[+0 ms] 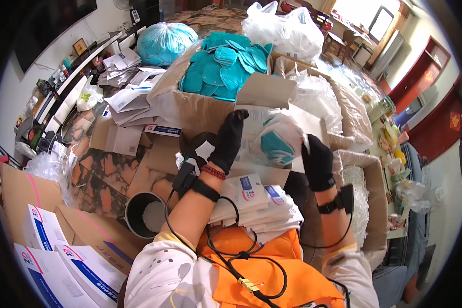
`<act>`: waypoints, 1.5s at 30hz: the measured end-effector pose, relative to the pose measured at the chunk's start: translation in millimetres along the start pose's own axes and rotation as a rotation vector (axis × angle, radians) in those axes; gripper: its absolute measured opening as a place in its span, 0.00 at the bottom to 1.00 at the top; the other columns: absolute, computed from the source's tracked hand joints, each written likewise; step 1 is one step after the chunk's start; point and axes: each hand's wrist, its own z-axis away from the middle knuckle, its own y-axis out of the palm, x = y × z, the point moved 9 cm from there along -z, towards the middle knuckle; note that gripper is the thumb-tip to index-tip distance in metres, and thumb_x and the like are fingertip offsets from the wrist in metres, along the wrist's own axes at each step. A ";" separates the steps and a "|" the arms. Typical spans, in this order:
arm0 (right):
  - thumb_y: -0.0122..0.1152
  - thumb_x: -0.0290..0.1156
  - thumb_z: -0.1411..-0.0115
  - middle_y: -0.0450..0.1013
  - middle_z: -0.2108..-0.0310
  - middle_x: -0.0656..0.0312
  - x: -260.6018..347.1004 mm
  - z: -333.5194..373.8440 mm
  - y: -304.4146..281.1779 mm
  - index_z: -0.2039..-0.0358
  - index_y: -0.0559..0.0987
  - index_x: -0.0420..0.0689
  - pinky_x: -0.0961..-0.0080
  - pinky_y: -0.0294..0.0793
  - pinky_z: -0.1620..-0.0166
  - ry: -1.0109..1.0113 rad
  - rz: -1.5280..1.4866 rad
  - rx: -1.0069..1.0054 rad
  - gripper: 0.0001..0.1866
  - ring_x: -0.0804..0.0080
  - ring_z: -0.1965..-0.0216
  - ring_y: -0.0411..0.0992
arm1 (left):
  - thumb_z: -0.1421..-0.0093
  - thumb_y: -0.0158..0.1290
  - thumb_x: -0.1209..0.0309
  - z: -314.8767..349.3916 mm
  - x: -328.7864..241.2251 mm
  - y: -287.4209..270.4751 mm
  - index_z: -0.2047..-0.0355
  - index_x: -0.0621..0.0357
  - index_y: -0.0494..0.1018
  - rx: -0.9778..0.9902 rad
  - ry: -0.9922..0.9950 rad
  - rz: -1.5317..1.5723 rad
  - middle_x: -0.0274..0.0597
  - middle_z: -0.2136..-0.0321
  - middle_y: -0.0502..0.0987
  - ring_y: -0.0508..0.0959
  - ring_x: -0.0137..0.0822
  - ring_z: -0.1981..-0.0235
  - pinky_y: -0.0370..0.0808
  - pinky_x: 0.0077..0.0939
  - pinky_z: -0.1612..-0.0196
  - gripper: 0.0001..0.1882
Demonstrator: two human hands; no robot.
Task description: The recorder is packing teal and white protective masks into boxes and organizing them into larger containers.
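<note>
Between my hands is a clear plastic bag [249, 139] with a white and teal face mask [277, 146] in it; how many masks lie there I cannot tell. My left hand [230, 141], in a black glove, has its fingers closed at the bag's upper left edge. My gloved right hand [318, 163] pinches the right side, where a white edge shows by the fingertips. Behind the bag stands an open carton with a raised cardboard flap [266, 91]. Flat white printed packets [241, 195] lie piled before me, just above an orange cloth [262, 262] on my lap.
A large lined carton [200, 110] heaped with teal masks [220, 66] stands ahead. Other lined cartons [364, 205] hold clear plastic on the right. A dark bin [133, 215], printed white boxes [87, 267] and flattened cardboard are at left. Stuffed bags [167, 41] sit farther back.
</note>
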 end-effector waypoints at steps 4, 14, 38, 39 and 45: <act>0.58 0.34 0.34 0.75 0.74 0.48 -0.5 -6.9 -36.3 0.62 0.80 0.40 0.64 0.74 0.69 0.125 -0.038 -0.184 0.10 0.50 0.73 0.75 | 0.29 0.44 0.66 7.8 -23.8 -1.2 0.53 0.64 0.72 -0.078 0.131 -0.212 0.53 0.56 0.79 0.79 0.47 0.53 0.73 0.39 0.49 0.14; 0.56 0.37 0.31 0.71 0.83 0.59 -29.6 -9.5 -29.3 0.65 0.79 0.40 0.75 0.68 0.77 0.317 -0.310 -0.114 0.13 0.76 0.84 0.70 | 0.47 0.58 0.86 19.1 -31.0 22.3 0.37 0.63 0.60 0.185 0.287 -0.233 0.48 0.41 0.70 0.69 0.40 0.38 0.66 0.33 0.36 0.37; 0.58 0.48 0.33 0.73 0.63 0.61 -116.7 10.3 -54.2 0.54 0.77 0.37 0.76 0.76 0.73 0.657 -0.773 -0.296 0.24 0.73 0.70 0.74 | 0.45 0.51 0.75 31.1 -39.9 21.3 0.55 0.62 0.74 -0.117 0.411 -0.871 0.54 0.60 0.80 0.79 0.55 0.56 0.76 0.43 0.51 0.16; 0.59 0.49 0.34 0.73 0.63 0.61 -128.2 18.3 -57.7 0.52 0.76 0.38 0.77 0.75 0.73 0.587 -0.685 -0.327 0.25 0.73 0.70 0.74 | 0.41 0.54 0.72 23.1 -51.3 23.6 0.53 0.63 0.73 -0.139 0.337 -0.782 0.54 0.57 0.79 0.79 0.54 0.53 0.75 0.40 0.49 0.16; 0.59 0.50 0.34 0.72 0.68 0.63 -122.7 27.5 -42.4 0.58 0.76 0.39 0.77 0.73 0.74 0.752 -0.769 -0.214 0.23 0.74 0.72 0.73 | 0.40 0.62 0.62 -4.1 -93.8 48.4 0.55 0.63 0.73 0.102 0.202 -0.312 0.51 0.59 0.80 0.81 0.46 0.55 0.76 0.34 0.51 0.19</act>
